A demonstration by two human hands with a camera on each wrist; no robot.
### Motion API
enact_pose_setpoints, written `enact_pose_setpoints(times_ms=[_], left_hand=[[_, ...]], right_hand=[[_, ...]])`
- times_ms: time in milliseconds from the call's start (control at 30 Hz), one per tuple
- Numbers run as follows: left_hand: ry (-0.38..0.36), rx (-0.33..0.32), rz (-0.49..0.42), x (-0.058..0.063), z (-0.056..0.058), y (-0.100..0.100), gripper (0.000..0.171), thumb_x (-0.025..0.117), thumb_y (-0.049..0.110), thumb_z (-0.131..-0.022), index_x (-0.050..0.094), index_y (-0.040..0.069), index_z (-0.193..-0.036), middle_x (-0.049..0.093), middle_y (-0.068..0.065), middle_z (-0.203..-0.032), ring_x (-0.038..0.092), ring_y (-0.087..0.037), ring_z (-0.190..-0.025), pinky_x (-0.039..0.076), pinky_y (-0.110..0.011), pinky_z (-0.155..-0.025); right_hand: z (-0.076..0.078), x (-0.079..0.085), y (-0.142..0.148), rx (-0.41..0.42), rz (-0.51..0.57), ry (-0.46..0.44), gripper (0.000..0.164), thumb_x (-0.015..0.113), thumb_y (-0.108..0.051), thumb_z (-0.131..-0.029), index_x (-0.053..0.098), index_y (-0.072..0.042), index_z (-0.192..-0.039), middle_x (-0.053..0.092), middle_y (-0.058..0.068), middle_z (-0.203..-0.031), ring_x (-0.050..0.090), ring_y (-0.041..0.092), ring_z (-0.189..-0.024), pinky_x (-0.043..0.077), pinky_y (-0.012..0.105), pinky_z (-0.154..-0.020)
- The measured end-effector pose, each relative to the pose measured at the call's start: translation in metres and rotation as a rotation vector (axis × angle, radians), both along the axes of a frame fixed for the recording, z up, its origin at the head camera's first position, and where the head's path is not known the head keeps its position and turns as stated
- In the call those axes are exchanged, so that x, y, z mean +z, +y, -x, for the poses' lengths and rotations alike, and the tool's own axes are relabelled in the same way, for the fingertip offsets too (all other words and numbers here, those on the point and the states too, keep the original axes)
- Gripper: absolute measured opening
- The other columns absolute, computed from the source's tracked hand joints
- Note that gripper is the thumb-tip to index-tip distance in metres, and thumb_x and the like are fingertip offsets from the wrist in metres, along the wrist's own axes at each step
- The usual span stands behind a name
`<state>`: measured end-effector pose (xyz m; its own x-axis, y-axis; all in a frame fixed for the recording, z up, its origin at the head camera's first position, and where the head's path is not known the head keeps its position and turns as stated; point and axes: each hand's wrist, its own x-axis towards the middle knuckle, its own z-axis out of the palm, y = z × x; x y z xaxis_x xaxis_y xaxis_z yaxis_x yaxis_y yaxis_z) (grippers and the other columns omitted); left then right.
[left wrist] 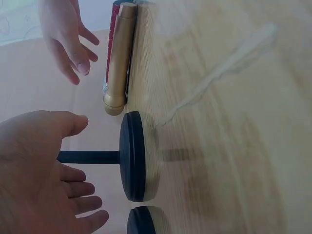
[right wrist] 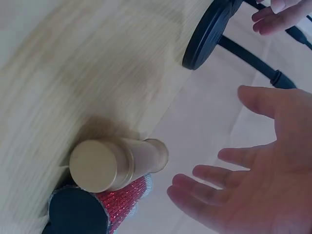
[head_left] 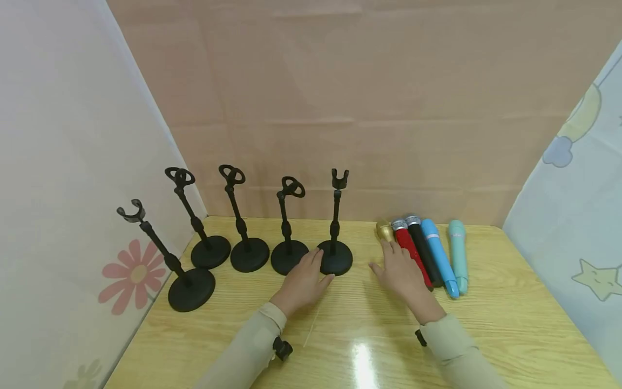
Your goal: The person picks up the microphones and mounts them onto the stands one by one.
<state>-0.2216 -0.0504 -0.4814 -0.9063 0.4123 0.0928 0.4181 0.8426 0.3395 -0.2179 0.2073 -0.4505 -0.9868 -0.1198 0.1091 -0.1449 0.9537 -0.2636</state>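
My left hand (head_left: 301,282) is beside the round base of a black microphone stand (head_left: 338,260), the rightmost one, which has a forked clip on top. In the left wrist view its fingers are spread and hold nothing. My right hand (head_left: 400,274) reaches over a gold microphone (head_left: 384,230), hiding most of its body in the head view. In the right wrist view the thumb and fingers are apart, with the gold microphone (right wrist: 112,163) outside them. A red glittery microphone (head_left: 410,248) lies right alongside the gold one.
A black microphone (head_left: 425,253), a blue microphone (head_left: 441,260) and a teal microphone (head_left: 458,254) lie further right. More black stands, such as one with a ring-shaped holder (head_left: 288,254), stand to the left. A beige backdrop (head_left: 369,108) rises behind the wooden table (head_left: 510,324).
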Motion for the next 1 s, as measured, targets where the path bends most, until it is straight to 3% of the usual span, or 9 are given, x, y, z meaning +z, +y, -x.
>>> enact_pose_setpoints(times_ms=[567, 1000], left_hand=[[-0.142, 0.026, 0.002, -0.007, 0.041, 0.011, 0.077, 0.059, 0.046, -0.101, 0.032, 0.001, -0.157, 0.031, -0.017, -0.162, 0.031, -0.032, -0.15, 0.038, -0.046, -0.116], [-0.188, 0.04, 0.019, -0.007, 0.052, 0.015, 0.077, 0.06, 0.046, -0.101, 0.032, 0.001, -0.157, 0.029, -0.016, -0.164, 0.027, -0.03, -0.152, 0.034, -0.044, -0.119]], right_hand=[[0.031, -0.001, 0.009, -0.095, 0.007, -0.111, 0.065, 0.064, -0.033, -0.097, 0.04, 0.008, -0.143, 0.048, 0.033, -0.125, 0.046, 0.05, -0.115, 0.05, 0.062, -0.083], [0.046, -0.002, 0.014, -0.161, -0.009, -0.217, 0.07, 0.061, -0.033, -0.099, 0.036, 0.014, -0.145, 0.046, 0.037, -0.126, 0.046, 0.053, -0.12, 0.05, 0.063, -0.087]])
